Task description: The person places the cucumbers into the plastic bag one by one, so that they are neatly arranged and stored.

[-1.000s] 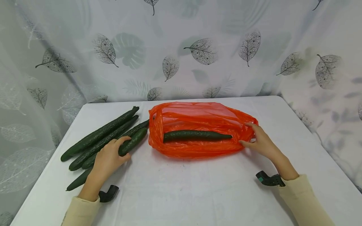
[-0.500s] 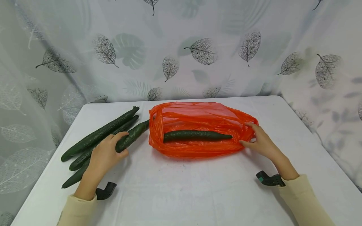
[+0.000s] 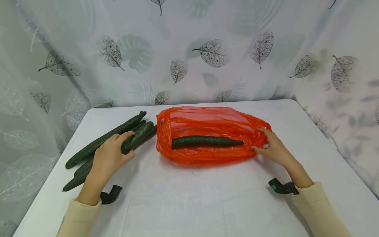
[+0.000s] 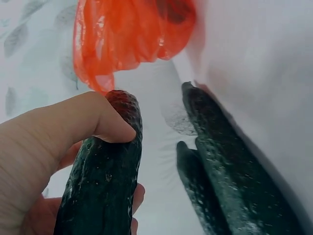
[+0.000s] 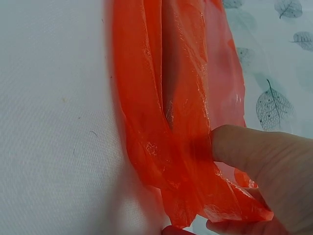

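Note:
My left hand (image 3: 108, 158) grips a dark green cucumber (image 3: 138, 136), thumb on one side and fingers curled round the other. In the left wrist view this cucumber (image 4: 100, 186) points towards the orange-red plastic bag (image 4: 132, 39). Other cucumbers (image 3: 100, 147) lie beside and below it on the table's left, partly hidden by the hand. At the right end of the plastic bag (image 3: 207, 159), my right hand (image 3: 273, 148) holds the edge between thumb and fingers. One cucumber (image 3: 207, 141) lies inside the bag, whose opening faces me. The right wrist view shows the thumb against the crumpled plastic (image 5: 190, 147).
A white cloth (image 3: 189, 204) covers the table under everything. Leaf-printed curtains (image 3: 189, 49) hang behind the table and along both sides. Each wrist wears a black camera mount, such as the right mount (image 3: 282, 187).
My left hand has raised the cucumber from the pile, its far end tilting upward and its near end shifting slightly left and up in view. Right hand and bag stay nearly still.

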The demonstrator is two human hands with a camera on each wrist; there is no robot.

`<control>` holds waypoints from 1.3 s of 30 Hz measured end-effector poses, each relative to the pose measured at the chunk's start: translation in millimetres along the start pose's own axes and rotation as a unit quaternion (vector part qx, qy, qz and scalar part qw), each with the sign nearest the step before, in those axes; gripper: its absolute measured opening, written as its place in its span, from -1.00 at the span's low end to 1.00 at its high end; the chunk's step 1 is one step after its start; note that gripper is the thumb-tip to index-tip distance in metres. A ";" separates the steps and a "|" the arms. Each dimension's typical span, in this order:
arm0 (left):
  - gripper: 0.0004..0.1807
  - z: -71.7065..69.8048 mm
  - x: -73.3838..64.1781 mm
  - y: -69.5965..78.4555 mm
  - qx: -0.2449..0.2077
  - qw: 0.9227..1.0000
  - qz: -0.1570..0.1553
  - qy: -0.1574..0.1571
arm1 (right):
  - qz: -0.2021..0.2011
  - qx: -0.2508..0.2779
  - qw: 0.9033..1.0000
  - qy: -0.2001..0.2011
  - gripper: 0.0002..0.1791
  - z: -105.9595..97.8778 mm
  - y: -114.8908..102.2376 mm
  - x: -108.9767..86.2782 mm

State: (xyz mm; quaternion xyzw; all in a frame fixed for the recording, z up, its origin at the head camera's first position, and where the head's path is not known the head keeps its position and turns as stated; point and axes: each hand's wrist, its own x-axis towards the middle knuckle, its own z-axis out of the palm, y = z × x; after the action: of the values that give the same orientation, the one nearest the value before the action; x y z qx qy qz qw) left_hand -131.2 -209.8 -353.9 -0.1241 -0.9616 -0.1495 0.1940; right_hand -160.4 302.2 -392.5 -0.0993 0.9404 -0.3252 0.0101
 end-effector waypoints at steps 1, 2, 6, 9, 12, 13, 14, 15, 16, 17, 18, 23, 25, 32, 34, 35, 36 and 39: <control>-0.43 -0.8 1.0 1.1 -0.002 1.000 0.000 -0.001 | -0.001 -0.001 1.000 0.001 -0.18 -0.1 0.0 -0.1; -0.43 -1.7 2.2 2.3 -0.003 1.000 0.001 0.000 | -0.001 -0.002 1.000 0.002 -0.18 -0.2 -0.1 -0.2; -0.43 -7.1 8.2 7.1 -0.006 1.000 0.006 0.016 | 0.001 -0.002 1.000 -0.001 -0.18 0.0 -0.9 -0.2; -0.43 -10.3 11.9 10.3 -0.002 0.999 0.015 0.031 | 0.005 -0.002 1.000 -0.004 -0.18 1.0 -1.5 0.2; -0.44 -11.6 16.5 14.9 0.000 0.999 0.026 0.040 | 0.009 -0.002 1.000 -0.004 -0.18 0.7 -1.0 -0.7; -0.44 -12.0 17.6 16.3 0.001 0.999 0.029 0.043 | 0.010 0.000 1.000 -0.004 -0.18 0.6 -1.1 -0.9; -0.45 -12.7 18.6 17.6 0.001 0.998 0.031 0.046 | 0.009 0.001 1.000 -0.005 -0.18 0.5 -1.3 -1.0; -0.45 -13.5 19.5 18.8 0.002 0.998 0.033 0.048 | 0.009 0.002 1.000 -0.005 -0.18 0.4 -1.6 -1.0; -0.46 -14.3 20.3 19.8 0.002 0.998 0.036 0.051 | 0.008 0.004 1.000 -0.006 -0.18 0.2 -2.0 -0.8; -0.46 -15.0 21.2 20.9 0.001 0.998 0.038 0.054 | 0.007 0.005 1.000 -0.006 -0.19 0.0 -2.5 -0.5; -0.46 -15.6 22.0 21.8 0.000 0.998 0.041 0.055 | 0.006 0.005 1.000 -0.006 -0.19 -0.1 -3.0 -0.3; -0.47 -17.5 27.6 26.7 -0.002 0.996 0.055 0.065 | 0.011 0.003 1.000 -0.006 -0.18 -0.7 -2.7 -0.2; -0.48 -18.0 30.0 29.3 0.001 0.996 0.061 0.069 | 0.015 0.004 1.000 -0.007 -0.18 -0.9 -1.7 -0.7; -0.48 -17.7 38.3 41.0 0.000 0.994 0.084 0.069 | 0.014 0.005 1.000 -0.006 -0.18 -2.5 -1.0 -1.5; -0.48 -16.5 40.5 44.0 -0.001 0.994 0.087 0.066 | 0.014 0.006 1.000 -0.008 -0.18 -2.8 -1.5 -1.2; -0.48 -15.7 41.6 45.4 -0.001 0.994 0.089 0.065 | 0.014 0.007 1.000 -0.009 -0.19 -2.9 -1.8 -1.0; -0.48 -14.9 42.6 46.8 -0.001 0.994 0.091 0.064 | 0.013 0.008 1.000 -0.009 -0.19 -3.0 -2.1 -0.8; -0.50 -12.5 45.6 51.2 -0.002 0.993 0.097 0.063 | 0.017 0.008 1.000 -0.011 -0.19 -3.0 -2.5 -0.9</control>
State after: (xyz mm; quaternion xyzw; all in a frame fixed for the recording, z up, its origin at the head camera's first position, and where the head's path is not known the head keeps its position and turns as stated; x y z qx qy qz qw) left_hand -152.6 -158.4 -311.9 -0.2077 -0.9305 -0.1392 0.2678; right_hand -159.3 302.3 -388.6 -0.0864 0.9390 -0.3318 0.0268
